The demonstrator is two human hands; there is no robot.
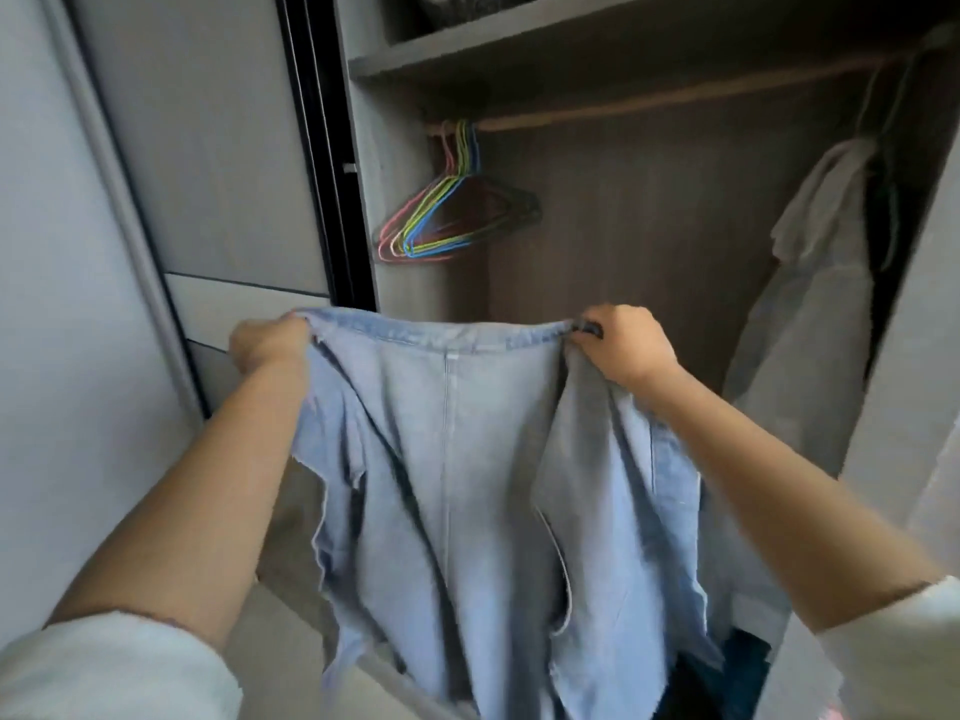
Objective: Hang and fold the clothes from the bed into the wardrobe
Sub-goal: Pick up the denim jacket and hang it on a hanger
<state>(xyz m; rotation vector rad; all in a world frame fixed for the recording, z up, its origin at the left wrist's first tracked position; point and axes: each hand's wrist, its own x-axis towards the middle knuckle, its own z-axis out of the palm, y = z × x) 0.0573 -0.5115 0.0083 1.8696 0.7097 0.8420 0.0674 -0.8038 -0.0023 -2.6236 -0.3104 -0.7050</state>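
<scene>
A light blue denim garment (467,485) hangs spread out in front of the open wardrobe (649,226). My left hand (267,343) grips its top edge at the left corner. My right hand (621,345) grips the top edge at the right corner, fingers curled over the hem. The cloth falls straight down between my forearms and hides the wardrobe's lower part. Several coloured wire hangers (447,220) hang bunched at the left end of the wooden rail (675,96).
A pale garment (815,304) hangs at the rail's right end. A shelf (519,49) runs above the rail. A grey sliding door (208,174) stands at the left. Dark folded cloth (737,667) shows at the bottom right.
</scene>
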